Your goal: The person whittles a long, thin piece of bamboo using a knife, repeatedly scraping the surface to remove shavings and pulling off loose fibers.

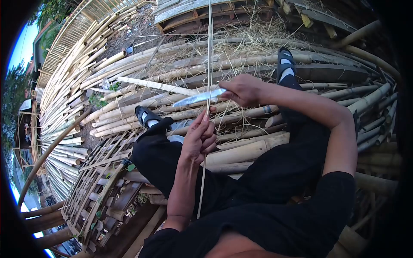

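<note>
A long, thin bamboo strip runs upright through the middle of the view, from the top edge down past my lap. My left hand is closed around it at about knee height, and its lower end hangs below my wrist. Just above that grip, a knife lies across the strip, its shiny blade pointing left. My right hand is wrapped around the knife's handle, which the fingers mostly hide. The blade overlaps the strip close over my left fingertips.
Bamboo poles lie under and around my legs, with more stacked at left. Thin shavings are scattered ahead, near a wooden pallet. A slatted bamboo frame stands at lower left. My sandalled feet rest among the poles.
</note>
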The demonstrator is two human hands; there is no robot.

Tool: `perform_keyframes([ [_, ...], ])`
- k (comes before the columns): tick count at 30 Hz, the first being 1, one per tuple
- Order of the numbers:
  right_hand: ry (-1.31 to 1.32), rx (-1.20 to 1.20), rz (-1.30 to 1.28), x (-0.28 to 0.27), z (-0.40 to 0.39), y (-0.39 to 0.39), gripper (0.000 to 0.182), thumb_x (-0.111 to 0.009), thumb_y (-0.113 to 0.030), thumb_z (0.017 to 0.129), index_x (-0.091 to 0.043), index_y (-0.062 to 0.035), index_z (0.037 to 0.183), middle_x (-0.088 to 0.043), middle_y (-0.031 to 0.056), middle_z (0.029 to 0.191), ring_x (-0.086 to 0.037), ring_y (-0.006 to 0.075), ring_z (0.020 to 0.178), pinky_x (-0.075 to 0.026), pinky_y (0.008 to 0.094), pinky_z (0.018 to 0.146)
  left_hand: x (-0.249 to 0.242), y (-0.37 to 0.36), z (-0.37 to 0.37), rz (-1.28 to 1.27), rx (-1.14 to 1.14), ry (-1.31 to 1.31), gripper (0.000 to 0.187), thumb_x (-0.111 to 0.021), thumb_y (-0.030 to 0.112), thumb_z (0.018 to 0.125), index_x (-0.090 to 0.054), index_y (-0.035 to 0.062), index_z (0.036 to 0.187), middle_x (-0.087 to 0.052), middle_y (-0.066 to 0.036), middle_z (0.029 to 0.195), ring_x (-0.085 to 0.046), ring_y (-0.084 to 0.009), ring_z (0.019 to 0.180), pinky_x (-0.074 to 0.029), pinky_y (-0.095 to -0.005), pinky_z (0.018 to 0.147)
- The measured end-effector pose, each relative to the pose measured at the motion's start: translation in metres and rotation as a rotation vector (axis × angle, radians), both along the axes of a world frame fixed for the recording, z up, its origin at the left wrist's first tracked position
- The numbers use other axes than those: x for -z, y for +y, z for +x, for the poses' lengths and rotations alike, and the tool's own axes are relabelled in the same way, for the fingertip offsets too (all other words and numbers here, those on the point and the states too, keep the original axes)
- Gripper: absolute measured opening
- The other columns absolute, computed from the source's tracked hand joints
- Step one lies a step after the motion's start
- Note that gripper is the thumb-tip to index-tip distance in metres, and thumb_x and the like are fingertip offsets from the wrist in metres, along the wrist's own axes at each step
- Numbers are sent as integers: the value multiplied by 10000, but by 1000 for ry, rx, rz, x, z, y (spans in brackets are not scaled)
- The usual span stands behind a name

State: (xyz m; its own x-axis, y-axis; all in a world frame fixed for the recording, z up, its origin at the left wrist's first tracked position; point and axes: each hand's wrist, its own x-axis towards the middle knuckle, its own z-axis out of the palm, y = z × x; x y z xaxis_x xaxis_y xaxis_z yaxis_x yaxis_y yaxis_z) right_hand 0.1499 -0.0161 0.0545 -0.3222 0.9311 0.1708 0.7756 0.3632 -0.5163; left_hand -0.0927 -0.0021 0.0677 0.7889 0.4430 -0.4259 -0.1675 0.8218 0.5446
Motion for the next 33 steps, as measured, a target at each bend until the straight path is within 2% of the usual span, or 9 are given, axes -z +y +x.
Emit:
perform_keyframes([
  [2,159,286,-121,4,24,20,325,-435,-332,961,-509,-23,892,-510,198,550,-526,388,520,-395,457,509,3,3,-4,-7,0,8,315,-439,222,985,-445,124,1285,-227,69,567,-163,-16,363,-138,-181,310],
  [3,91,314,80,1,38,26,307,-439,-315,962,-533,-22,946,-517,192,552,-528,385,517,-395,456,509,3,1,-5,-6,-1,7,315,-439,222,985,-445,124,1285,-227,69,567,-163,-16,363,-138,-181,310],
  [6,126,258,-73,-6,18,0,294,-451,-305,952,-511,-23,891,-499,202,569,-520,402,534,-390,467,521,1,0,-1,20,26,10,320,-438,218,985,-439,121,1290,-224,69,568,-161,-16,364,-139,-179,309],
  [8,37,58,24,0,6,-4,286,-465,-302,944,-502,-24,893,-491,201,554,-521,408,546,-392,473,518,1,1,4,-49,2,-18,321,-437,215,986,-437,118,1292,-220,70,568,-160,-14,363,-137,-176,307],
  [14,88,169,-93,4,9,-2,317,-439,-342,958,-513,-35,932,-520,204,584,-526,410,553,-394,480,529,3,6,-2,-35,-18,-6,292,-429,241,990,-453,122,1256,-220,62,562,-164,-23,356,-151,-189,305],
  [16,-3,58,-19,6,6,-4,319,-440,-348,956,-508,-38,922,-525,202,591,-528,412,559,-397,489,537,1,2,-1,-28,-37,11,306,-430,221,989,-448,116,1276,-224,67,562,-163,-16,357,-139,-182,302],
  [19,-28,123,28,15,22,10,321,-442,-351,953,-496,-41,887,-519,206,582,-528,417,563,-397,501,545,9,5,-3,-21,-37,-4,306,-430,221,989,-448,115,1276,-228,65,567,-166,-16,359,-138,-182,304],
  [24,-11,46,-66,10,2,1,327,-455,-360,943,-495,-49,850,-529,201,600,-529,420,585,-394,497,546,5,4,-2,-7,-42,43,315,-438,229,987,-451,107,1278,-229,70,574,-170,-13,363,-141,-178,304],
  [33,-43,152,-46,23,30,23,397,-407,-411,954,-527,-53,831,-528,201,607,-530,404,593,-395,483,557,12,7,1,0,-96,70,313,-432,217,988,-454,102,1279,-242,74,583,-178,-13,371,-142,-175,302],
])
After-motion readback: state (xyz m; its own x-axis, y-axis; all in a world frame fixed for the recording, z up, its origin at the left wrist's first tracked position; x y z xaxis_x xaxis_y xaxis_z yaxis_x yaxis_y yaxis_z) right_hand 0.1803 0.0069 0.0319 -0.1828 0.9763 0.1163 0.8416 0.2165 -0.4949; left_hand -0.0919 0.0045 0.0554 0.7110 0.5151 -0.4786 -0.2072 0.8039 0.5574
